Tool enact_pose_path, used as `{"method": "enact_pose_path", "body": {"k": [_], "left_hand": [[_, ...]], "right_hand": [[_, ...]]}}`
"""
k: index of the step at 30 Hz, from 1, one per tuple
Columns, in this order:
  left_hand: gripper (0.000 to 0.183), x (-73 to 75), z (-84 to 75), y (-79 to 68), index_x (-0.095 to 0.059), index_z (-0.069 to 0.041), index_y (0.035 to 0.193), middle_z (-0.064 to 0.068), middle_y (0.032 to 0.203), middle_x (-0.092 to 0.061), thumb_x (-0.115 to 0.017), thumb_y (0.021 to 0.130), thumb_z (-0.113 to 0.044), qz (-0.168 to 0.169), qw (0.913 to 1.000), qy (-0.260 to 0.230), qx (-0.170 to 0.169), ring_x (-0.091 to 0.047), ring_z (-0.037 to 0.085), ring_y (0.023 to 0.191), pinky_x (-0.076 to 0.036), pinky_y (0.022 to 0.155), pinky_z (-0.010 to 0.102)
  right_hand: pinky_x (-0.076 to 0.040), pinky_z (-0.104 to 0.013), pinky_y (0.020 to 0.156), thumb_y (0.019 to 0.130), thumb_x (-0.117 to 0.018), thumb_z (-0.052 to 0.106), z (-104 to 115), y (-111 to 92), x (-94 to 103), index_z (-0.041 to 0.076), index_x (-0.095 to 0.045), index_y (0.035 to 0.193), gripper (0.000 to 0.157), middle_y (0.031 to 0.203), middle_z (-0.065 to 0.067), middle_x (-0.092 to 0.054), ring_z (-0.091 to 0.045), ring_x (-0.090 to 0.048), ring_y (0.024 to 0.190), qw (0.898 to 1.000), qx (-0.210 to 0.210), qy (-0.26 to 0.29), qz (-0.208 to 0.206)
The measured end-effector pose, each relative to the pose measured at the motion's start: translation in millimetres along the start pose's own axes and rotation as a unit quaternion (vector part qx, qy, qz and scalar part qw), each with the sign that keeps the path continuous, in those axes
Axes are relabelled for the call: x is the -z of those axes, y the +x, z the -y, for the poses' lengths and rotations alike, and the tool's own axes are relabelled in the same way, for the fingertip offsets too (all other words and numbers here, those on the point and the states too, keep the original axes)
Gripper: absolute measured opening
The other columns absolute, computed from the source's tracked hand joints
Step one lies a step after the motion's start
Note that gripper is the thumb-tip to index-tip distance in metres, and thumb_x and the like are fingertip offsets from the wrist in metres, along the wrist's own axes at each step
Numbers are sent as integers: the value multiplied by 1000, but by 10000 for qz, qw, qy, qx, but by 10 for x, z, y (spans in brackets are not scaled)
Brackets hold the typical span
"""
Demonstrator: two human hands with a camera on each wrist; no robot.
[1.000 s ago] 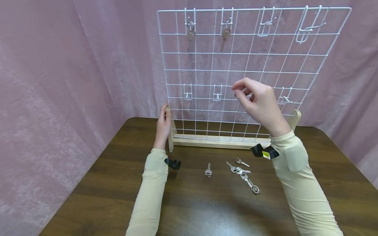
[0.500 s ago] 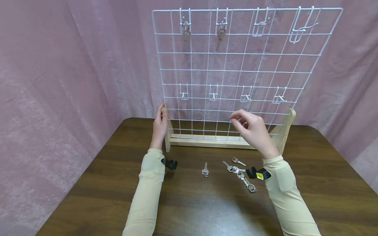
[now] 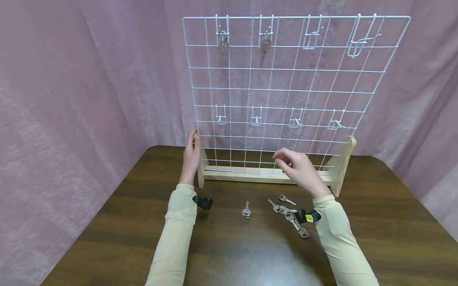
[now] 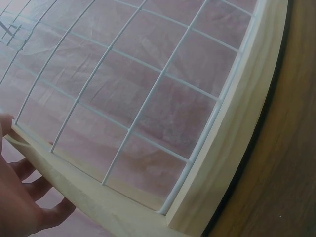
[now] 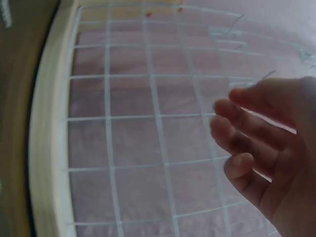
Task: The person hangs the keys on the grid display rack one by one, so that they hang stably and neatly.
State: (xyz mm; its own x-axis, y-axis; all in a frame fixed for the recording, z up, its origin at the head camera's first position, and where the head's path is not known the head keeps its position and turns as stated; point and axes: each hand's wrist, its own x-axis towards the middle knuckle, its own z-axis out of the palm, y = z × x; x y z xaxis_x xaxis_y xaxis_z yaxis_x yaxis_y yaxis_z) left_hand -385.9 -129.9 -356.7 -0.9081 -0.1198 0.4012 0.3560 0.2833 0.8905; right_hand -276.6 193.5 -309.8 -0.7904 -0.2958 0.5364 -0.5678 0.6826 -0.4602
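My left hand [image 3: 192, 157] grips the left wooden upright [image 3: 201, 172] of a stand that bears a white wire grid [image 3: 229, 68]. In the left wrist view, fingers [image 4: 37, 190] curl behind the wood. My right hand [image 3: 298, 169] hovers in front of the grid's lower part, fingers loosely bent and holding nothing. Below it, several silver keys lie in a loose cluster, among them a key with a ring [image 3: 294, 222] and a smaller key [image 3: 287, 200]. A separate key [image 3: 246, 211] lies to their left. One key [image 3: 222, 43] and another key [image 3: 266, 44] hang from top hooks.
Bare white hooks hang on the grid: a top hook [image 3: 311, 39], a longer top hook [image 3: 358, 41] and several in a lower row, such as this hook [image 3: 256, 120]. The stand's wooden base [image 3: 243, 174] runs along the brown table [image 3: 118, 238]. A pink curtain [image 3: 89, 99] surrounds it.
My right hand has come down from the lower hook row towards the keys, uncovering the third hook. My left hand keeps its grip on the upright. The head view has shifted slightly.
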Motion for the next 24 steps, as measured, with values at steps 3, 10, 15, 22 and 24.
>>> {"method": "enact_pose_path", "body": {"k": [3,10,15,22,24], "left_hand": [[51,9,-6,-5,-34,-29,150,18,140,-52,-36,103,-48,11,10000,27,-50,-51,33,125,-40,104,53],[49,4,-14,-5,-34,-29,150,18,140,-52,-35,104,-46,37,10000,70,-35,-51,33,125,-41,103,53],[51,8,-11,-8,-33,-27,150,19,140,-51,-36,104,-46,29,10000,42,-32,-51,34,124,-41,101,54],[53,16,-22,-15,-32,-28,151,18,140,-51,-35,102,-50,78,10000,22,-35,-51,34,125,-41,102,55],[53,14,-21,-17,-33,-28,150,18,140,-52,-35,102,-51,69,10000,31,-35,-51,35,124,-41,101,55]], "right_hand": [[-50,-29,68,95,-60,9,-54,-3,-91,11,-68,101,11,92,-5,-73,-11,-62,76,9988,108,-162,440],[-50,-33,71,94,-59,11,-108,-16,-280,10,-69,104,14,88,0,-70,-11,-61,79,9933,221,-432,1045],[-48,-27,69,94,-59,13,-66,-22,-361,11,-68,106,15,88,2,-69,-10,-61,80,9882,197,-508,1433],[-53,-34,84,91,-63,11,-9,-41,-542,10,-67,113,21,105,-2,-70,-17,-65,96,9722,876,-573,2093],[-51,-38,93,90,-65,12,23,-56,-597,10,-65,118,28,115,-4,-68,-20,-64,107,9618,1096,-628,2427]]}}
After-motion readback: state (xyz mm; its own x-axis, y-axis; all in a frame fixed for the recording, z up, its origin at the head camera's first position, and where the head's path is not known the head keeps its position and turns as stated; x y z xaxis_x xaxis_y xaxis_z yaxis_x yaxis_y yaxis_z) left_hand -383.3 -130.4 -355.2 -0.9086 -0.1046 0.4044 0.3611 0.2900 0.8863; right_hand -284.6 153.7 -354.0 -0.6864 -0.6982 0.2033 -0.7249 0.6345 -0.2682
